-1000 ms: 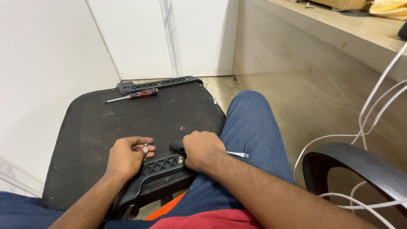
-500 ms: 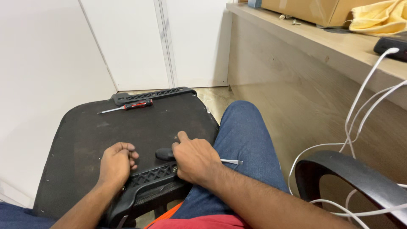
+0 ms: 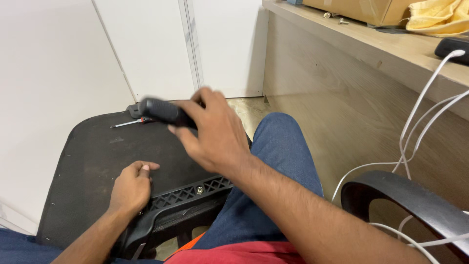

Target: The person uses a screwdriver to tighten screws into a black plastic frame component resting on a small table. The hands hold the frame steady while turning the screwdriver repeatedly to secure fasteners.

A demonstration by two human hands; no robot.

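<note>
Right hand (image 3: 215, 129) grips a black tool handle (image 3: 163, 111) above the black chair seat (image 3: 93, 156); left hand (image 3: 131, 188), loosely curled and holding nothing, rests on the seat beside the screw (image 3: 199, 189)

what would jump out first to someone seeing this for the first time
The right hand, raised mid-frame, grips a black tool handle above a black chair seat that lies on its back. The left hand rests on the seat beside a latticed black plastic bracket with a screw in it. White cables hang at right.
</note>
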